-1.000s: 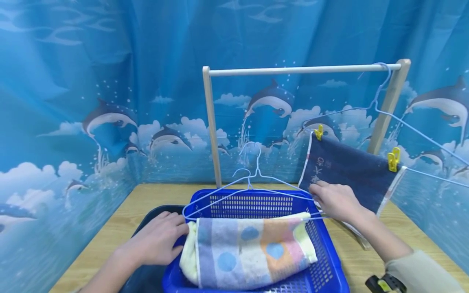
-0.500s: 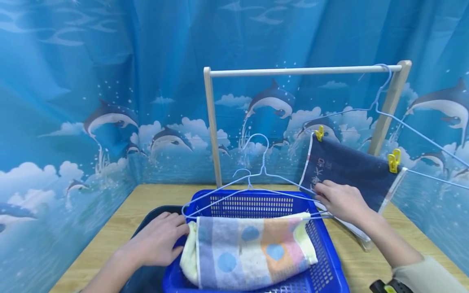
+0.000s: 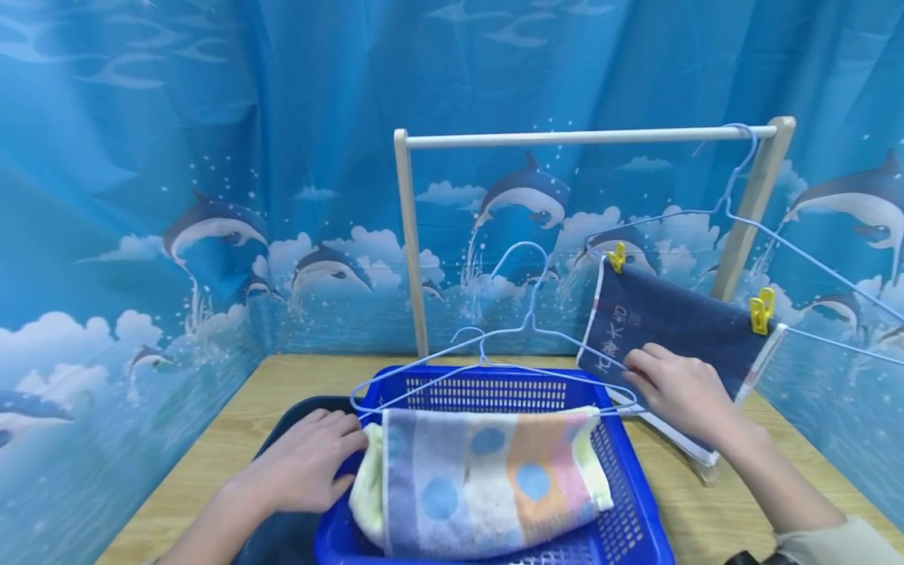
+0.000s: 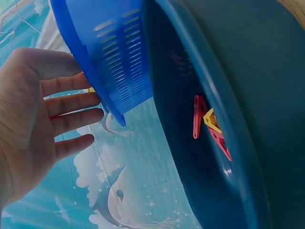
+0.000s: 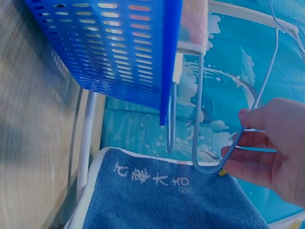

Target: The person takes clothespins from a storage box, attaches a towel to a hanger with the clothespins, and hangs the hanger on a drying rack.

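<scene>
My right hand (image 3: 678, 392) pinches the right arm of a light blue wire hanger (image 3: 533, 314) between thumb and fingers, as the right wrist view also shows. A towel (image 3: 487, 486) with coloured patches and blue dots hangs folded over that hanger's lower bar, above the blue basket (image 3: 639, 502). Behind it, a pale yellow towel (image 3: 367, 502) and a second hanger (image 3: 466, 333) show in part. My left hand (image 3: 311, 463) is at the basket's left side, near the towels. In the left wrist view its fingers (image 4: 76, 102) are extended beside the basket rim.
A wooden rack (image 3: 586, 140) stands at the back. From its right end hangs another hanger (image 3: 729, 205), with a navy towel (image 3: 671, 314) held by yellow clothespins (image 3: 761, 311). A dark teal basin (image 4: 228, 95) left of the basket contains red and yellow clothespins (image 4: 198, 117).
My right hand has moved slightly right with the front hanger. The hanger's hook has swung up and to the right, and the patterned towel's top edge has risen a little. My left hand stays put.
</scene>
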The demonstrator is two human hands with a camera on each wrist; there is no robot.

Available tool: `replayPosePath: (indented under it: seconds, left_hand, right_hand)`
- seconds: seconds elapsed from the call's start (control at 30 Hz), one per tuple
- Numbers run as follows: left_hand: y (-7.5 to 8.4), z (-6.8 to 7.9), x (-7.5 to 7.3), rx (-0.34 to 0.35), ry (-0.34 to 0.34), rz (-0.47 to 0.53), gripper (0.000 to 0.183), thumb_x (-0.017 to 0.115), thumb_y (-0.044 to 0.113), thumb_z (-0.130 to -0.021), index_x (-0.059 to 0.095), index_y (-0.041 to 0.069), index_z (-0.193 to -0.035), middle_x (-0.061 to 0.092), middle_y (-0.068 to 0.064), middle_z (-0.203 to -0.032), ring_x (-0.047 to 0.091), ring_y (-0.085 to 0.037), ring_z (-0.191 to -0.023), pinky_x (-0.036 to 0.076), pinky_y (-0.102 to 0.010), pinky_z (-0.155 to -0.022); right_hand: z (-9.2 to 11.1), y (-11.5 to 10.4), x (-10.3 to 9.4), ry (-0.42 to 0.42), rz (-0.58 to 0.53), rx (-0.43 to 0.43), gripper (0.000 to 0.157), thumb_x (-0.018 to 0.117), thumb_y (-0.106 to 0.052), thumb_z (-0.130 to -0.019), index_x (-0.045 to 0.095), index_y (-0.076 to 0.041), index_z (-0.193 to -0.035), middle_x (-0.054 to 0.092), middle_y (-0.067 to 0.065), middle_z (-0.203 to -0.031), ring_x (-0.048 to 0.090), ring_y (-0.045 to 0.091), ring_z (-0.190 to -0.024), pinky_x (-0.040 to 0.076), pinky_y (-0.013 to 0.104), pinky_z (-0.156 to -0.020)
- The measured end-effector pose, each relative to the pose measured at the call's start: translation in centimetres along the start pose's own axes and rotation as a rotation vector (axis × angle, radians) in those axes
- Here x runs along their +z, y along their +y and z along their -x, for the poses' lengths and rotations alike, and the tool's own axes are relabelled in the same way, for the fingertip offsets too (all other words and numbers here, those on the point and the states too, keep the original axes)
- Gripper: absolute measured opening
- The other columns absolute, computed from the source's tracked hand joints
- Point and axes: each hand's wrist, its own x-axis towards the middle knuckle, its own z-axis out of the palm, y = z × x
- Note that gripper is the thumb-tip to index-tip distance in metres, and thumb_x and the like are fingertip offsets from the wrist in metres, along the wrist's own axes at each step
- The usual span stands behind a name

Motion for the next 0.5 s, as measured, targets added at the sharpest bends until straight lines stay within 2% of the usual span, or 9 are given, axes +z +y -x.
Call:
replayPosePath:
  seconds: [0.13,0.5]
  left_hand:
    - [0.0,0.0,0.1,0.008,0.022,-0.013,0.023,0.069,0.024,-0.074,0.062,0.016,-0.095,0.058,0.004,-0.092,0.055,-0.018,-0.087,0.044,-0.041,-0.077]
    - [0.1,-0.1,0.1,0.018,0.022,-0.015,0.024,0.069,0.023,-0.074,0.061,0.016,-0.095,0.057,0.004,-0.091,0.054,-0.017,-0.085,0.044,-0.04,-0.076]
  right_hand:
    - [0.2,0.4,-0.5,0.045,0.01,-0.005,0.012,0.073,-0.01,-0.076,0.063,-0.012,-0.083,0.053,-0.004,-0.071,0.039,0.005,-0.051,0.035,0.024,-0.044]
    - [0.3,1.2,-1.8,0.15,0.028,-0.047,0.017,0.075,-0.005,-0.071,0.063,-0.011,-0.083,0.056,-0.002,-0.073,0.04,0.005,-0.051,0.033,0.024,-0.042]
